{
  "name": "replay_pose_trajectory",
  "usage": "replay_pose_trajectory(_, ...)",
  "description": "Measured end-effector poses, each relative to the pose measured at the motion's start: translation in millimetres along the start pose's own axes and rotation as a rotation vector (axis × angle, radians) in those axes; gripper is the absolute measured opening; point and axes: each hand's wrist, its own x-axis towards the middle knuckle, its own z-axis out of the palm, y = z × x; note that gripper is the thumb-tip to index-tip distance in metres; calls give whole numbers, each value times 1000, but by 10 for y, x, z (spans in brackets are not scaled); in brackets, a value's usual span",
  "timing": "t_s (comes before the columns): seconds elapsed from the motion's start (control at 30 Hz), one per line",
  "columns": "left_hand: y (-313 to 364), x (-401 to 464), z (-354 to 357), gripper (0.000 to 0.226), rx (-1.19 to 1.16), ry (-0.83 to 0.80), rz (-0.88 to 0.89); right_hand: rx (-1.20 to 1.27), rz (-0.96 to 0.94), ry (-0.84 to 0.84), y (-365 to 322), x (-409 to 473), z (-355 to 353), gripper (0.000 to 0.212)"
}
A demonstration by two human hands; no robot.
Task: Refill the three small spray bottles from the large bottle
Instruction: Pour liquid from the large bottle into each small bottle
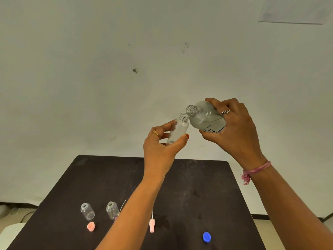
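The left hand [162,141] had its fingers [163,128] and thumb curled round a small spray bottle [177,129], uncapped, tilted. Right-hand [234,130] fingers clasped the large bottle [203,116], its mouth at, perhaps touching, the small neck. Two more small bottles [87,211] stood far below on the counter [189,186].

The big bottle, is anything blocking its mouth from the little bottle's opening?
Nothing visible. The large bottle is uncapped and tilted, its mouth right beside the open neck of the small bottle. The blue cap lies on the table.
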Motion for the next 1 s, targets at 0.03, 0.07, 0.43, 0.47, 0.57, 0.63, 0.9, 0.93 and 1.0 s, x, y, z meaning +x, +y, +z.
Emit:
replay_pose_trajectory(0.03,4,-2,4,42,-2,-1,1,-11,-11,7,5,10,-7,74)
replay_pose_trajectory(0.07,4,-3,7,42,-3,0,1,-23,-22,12,12,17,-9,74)
replay_pose_trajectory(0.43,5,-17,-1,42,-21,8,0,-45,-86,50,28,43,-25,76)
replay_pose_trajectory(0.47,5,-20,-2,42,-23,8,-1,-47,-87,53,27,42,-30,76)
replay_pose_trajectory(0.57,4,-23,-2,42,-31,7,-1,-61,-96,60,15,43,-38,76)
replay_pose_trajectory(0.63,4,-22,-1,42,-35,10,-1,-67,-104,64,13,49,-41,76)
replay_pose_trajectory(0.9,12,-33,-3,42,-38,11,2,-100,-115,58,20,68,-66,79)
replay_pose_trajectory(0.93,14,-33,-3,42,-36,11,2,-103,-117,58,20,71,-69,79)
replay_pose_trajectory(1.0,15,-32,-3,41,-35,13,5,-104,-122,60,19,75,-73,79)
